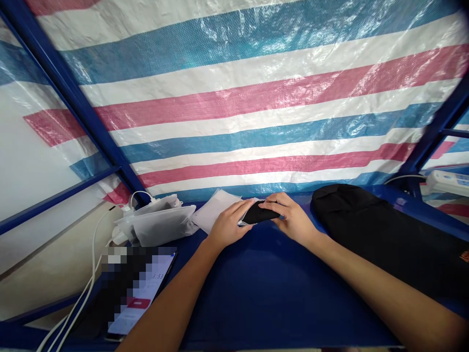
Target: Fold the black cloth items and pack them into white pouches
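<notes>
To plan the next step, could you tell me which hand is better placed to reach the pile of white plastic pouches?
Probably the left hand: both grip the small black folded fabric piece, but the left lies nearer the pile of white plastic pouches than the right hand.

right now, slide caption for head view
Left hand and right hand hold a black fabric piece partly in a white pouch on a blue table

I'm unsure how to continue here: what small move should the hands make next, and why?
Probably the right hand should nudge the black item further into the white pouch, since the left hand grips the pouch's edge and most of the item shows outside it.
</notes>
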The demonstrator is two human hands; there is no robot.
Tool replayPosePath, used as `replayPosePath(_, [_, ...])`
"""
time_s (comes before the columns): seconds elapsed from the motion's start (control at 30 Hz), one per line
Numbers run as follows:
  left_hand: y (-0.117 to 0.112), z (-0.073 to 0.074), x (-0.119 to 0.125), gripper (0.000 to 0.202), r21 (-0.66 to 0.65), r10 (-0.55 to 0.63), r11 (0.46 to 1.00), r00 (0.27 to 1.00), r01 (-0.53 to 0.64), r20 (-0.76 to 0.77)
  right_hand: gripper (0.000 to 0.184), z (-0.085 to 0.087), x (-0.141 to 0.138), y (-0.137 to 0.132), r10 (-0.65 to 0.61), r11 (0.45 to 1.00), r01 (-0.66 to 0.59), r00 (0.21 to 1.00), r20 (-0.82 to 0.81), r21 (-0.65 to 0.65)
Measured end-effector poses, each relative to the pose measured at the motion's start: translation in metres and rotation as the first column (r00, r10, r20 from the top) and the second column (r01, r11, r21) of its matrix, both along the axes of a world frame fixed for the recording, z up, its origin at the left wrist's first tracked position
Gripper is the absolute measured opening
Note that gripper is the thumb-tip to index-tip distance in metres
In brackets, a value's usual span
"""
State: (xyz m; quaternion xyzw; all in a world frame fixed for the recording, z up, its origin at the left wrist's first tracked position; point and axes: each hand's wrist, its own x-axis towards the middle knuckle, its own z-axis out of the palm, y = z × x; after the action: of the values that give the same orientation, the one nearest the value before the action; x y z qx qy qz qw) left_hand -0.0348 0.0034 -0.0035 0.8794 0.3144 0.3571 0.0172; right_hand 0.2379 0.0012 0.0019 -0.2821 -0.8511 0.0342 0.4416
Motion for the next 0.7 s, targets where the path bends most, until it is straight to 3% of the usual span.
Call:
replayPosePath(0.2, [-0.007,0.001,0.010,0.064,0.127,-0.056,0.991,0.998,0.051,0.041,0.032,-0.007,0.008,0.018,-0.030,0.999,0.029,0.999,-0.044,-0.033])
replayPosePath(0.4, [-0.010,-0.003,0.021,0.045,0.255,-0.131,0.961,0.989,0.110,0.067,0.041,-0.012,0.006,0.018,-0.087,0.996,0.086,0.985,0.148,0.009])
replayPosePath(0.57, [-0.004,-0.006,0.023,0.037,0.222,-0.079,0.973,0.995,0.063,0.064,0.051,-0.013,0.000,0.014,-0.110,0.993,0.114,0.970,0.218,-0.006])
replayPosePath(0.7, [0.000,-0.006,0.017,0.036,0.154,-0.022,0.988,0.991,0.002,0.129,0.051,-0.007,0.000,0.008,0.000,1.000,0.002,0.991,0.133,-0.016])
